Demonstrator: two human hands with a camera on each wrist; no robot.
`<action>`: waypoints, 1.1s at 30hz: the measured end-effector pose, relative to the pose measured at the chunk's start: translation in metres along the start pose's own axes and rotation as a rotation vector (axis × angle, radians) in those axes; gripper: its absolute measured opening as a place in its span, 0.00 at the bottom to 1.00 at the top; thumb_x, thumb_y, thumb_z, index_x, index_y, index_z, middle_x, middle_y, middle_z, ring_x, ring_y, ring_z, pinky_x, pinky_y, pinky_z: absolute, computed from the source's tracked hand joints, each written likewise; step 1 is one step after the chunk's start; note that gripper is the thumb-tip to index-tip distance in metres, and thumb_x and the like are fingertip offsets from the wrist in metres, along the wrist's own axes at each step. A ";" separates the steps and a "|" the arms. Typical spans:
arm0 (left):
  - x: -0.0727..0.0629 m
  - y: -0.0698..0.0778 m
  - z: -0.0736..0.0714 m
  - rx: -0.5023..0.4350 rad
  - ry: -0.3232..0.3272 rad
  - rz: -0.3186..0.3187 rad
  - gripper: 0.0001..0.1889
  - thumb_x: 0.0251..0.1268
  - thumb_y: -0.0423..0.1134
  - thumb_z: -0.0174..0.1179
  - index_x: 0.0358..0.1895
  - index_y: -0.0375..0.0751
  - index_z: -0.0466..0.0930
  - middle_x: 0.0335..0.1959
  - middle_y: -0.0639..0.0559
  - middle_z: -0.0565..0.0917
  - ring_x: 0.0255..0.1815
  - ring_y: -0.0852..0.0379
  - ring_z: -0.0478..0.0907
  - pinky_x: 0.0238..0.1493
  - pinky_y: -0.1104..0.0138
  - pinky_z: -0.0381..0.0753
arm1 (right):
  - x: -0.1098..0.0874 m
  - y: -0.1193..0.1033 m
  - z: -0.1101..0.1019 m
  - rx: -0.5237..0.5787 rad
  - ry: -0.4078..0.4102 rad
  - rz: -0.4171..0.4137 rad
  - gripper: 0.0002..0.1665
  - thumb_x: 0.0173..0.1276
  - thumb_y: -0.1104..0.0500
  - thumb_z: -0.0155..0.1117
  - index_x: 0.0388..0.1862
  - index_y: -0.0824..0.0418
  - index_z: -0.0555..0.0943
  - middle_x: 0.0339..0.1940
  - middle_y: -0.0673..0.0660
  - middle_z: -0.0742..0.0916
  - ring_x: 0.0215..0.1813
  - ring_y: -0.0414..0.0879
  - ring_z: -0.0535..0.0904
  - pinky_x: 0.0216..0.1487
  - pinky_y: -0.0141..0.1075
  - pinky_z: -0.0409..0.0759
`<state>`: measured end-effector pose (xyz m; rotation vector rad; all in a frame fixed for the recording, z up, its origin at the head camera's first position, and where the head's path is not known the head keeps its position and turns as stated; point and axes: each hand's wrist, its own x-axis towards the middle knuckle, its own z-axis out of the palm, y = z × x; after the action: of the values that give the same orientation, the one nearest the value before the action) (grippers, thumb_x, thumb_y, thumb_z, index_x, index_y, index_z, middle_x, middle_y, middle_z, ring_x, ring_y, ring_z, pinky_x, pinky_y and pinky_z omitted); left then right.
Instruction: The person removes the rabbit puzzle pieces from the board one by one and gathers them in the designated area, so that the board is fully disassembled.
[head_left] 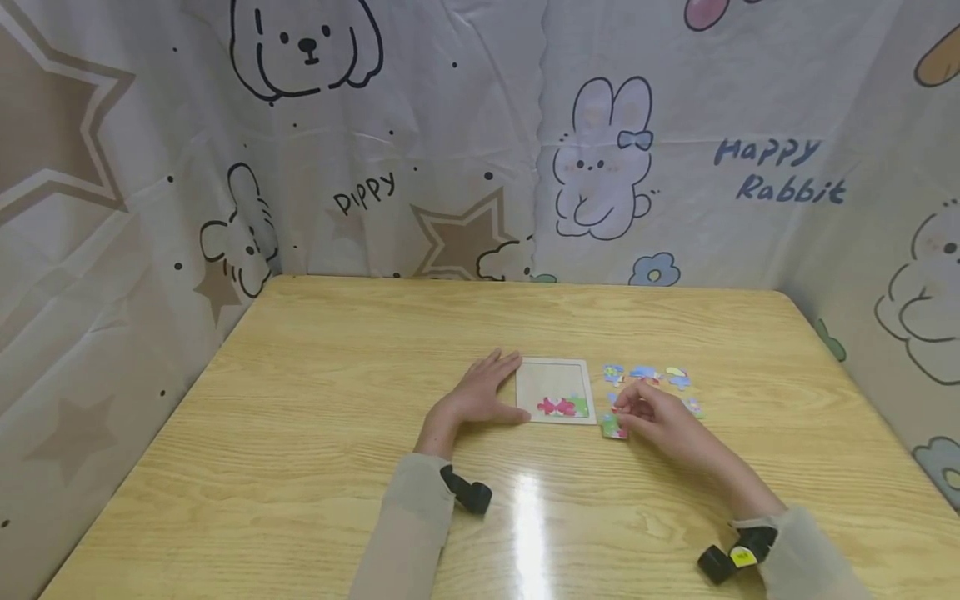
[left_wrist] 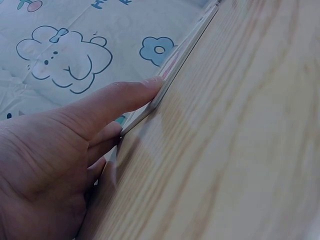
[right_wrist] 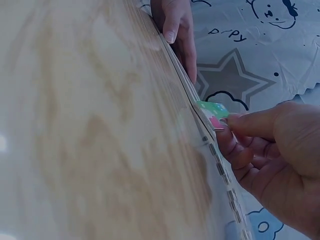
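Note:
A square puzzle tray (head_left: 555, 361) with a pale rim lies on the table. Pink and green puzzle pieces (head_left: 557, 407) sit along its lower right inside. My left hand (head_left: 483, 392) rests at the tray's left side with fingers extended, the fingertips by the upper left corner. In the left wrist view its thumb (left_wrist: 135, 94) presses on the rim. Just right of the tray, my right hand (head_left: 660, 419) pinches a green and pink puzzle piece (right_wrist: 214, 112) between thumb and forefinger, and the piece is tilted in the right wrist view.
Several loose puzzle pieces, among them a blue one with a flower (head_left: 612, 372) and a yellow-and-blue one (head_left: 678, 377), lie right of the tray, some partly behind my right hand. A printed curtain (head_left: 465, 150) stands behind the wooden table (head_left: 315, 358).

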<state>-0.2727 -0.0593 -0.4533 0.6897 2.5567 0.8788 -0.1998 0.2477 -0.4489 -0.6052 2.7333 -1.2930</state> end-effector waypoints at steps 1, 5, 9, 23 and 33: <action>0.000 0.000 0.000 -0.003 -0.001 -0.002 0.50 0.56 0.55 0.68 0.79 0.50 0.50 0.82 0.56 0.50 0.84 0.51 0.35 0.84 0.53 0.35 | -0.001 0.001 -0.001 0.002 -0.002 0.006 0.07 0.68 0.67 0.62 0.43 0.65 0.76 0.42 0.59 0.81 0.40 0.30 0.77 0.40 0.24 0.82; -0.001 0.001 -0.001 -0.008 0.002 0.003 0.50 0.56 0.55 0.68 0.79 0.49 0.50 0.81 0.55 0.50 0.84 0.51 0.36 0.84 0.53 0.36 | -0.004 0.001 -0.004 0.013 -0.014 0.006 0.07 0.68 0.67 0.61 0.44 0.67 0.76 0.41 0.59 0.81 0.38 0.31 0.77 0.38 0.25 0.82; -0.001 0.001 -0.002 -0.007 0.005 0.015 0.50 0.56 0.54 0.68 0.79 0.48 0.51 0.81 0.53 0.51 0.84 0.50 0.36 0.84 0.52 0.37 | -0.007 0.000 -0.007 0.015 -0.020 0.024 0.08 0.69 0.66 0.61 0.44 0.67 0.75 0.40 0.58 0.81 0.37 0.31 0.77 0.36 0.25 0.81; 0.000 0.000 -0.002 -0.009 0.003 0.013 0.50 0.55 0.55 0.69 0.79 0.47 0.51 0.81 0.53 0.50 0.84 0.49 0.36 0.84 0.52 0.37 | -0.007 0.003 -0.009 -0.017 -0.058 0.097 0.09 0.69 0.63 0.63 0.45 0.66 0.77 0.33 0.55 0.81 0.30 0.33 0.70 0.27 0.25 0.72; 0.000 0.001 -0.002 -0.009 -0.005 0.010 0.50 0.56 0.55 0.68 0.79 0.48 0.50 0.82 0.54 0.50 0.84 0.50 0.36 0.84 0.53 0.35 | -0.006 0.006 -0.008 -0.051 -0.056 0.069 0.08 0.69 0.63 0.63 0.45 0.65 0.78 0.35 0.53 0.79 0.32 0.33 0.69 0.28 0.25 0.72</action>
<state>-0.2731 -0.0600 -0.4514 0.7021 2.5453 0.8903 -0.1981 0.2596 -0.4489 -0.5369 2.7233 -1.1774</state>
